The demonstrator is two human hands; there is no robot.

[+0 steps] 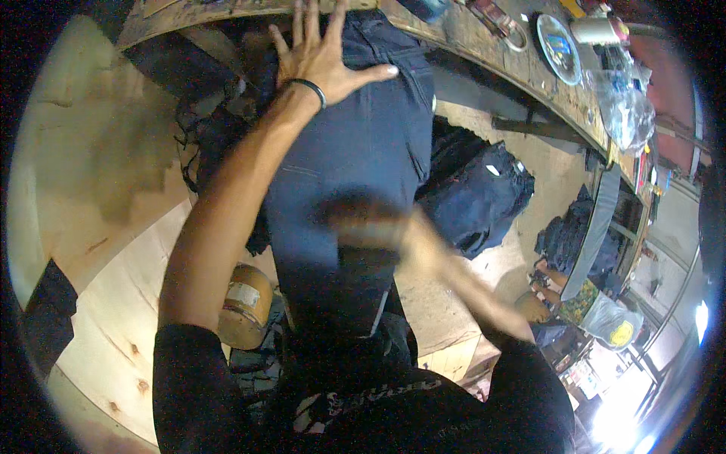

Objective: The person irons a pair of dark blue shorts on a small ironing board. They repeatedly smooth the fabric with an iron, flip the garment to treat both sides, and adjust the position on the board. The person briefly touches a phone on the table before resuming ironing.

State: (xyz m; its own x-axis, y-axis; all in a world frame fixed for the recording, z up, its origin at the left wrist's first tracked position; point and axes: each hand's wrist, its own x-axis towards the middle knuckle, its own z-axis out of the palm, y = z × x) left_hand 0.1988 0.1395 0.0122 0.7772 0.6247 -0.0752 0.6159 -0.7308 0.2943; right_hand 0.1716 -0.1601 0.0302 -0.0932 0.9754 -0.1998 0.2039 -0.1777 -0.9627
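A pair of dark blue jeans (333, 159) lies stretched out in front of me, running from the bench edge down toward my body. My left hand (318, 57) is pressed flat on its upper part, fingers spread and thumb out to the right, with a dark band round the wrist. Over the lower part of the jeans, my right hand (370, 227) is smeared by motion. A dark blurred shape shows around its fingers; whether it is a held thing cannot be made out.
A worn wooden bench (522, 72) curves along the far side, bearing a round dish (558, 49) of small items, a tape roll (516, 38) and a clear plastic bag (628, 113). Dark folded garments (484, 193) are piled at right. A brown drum-shaped container (246, 303) stands left; another person (605, 314) is far right.
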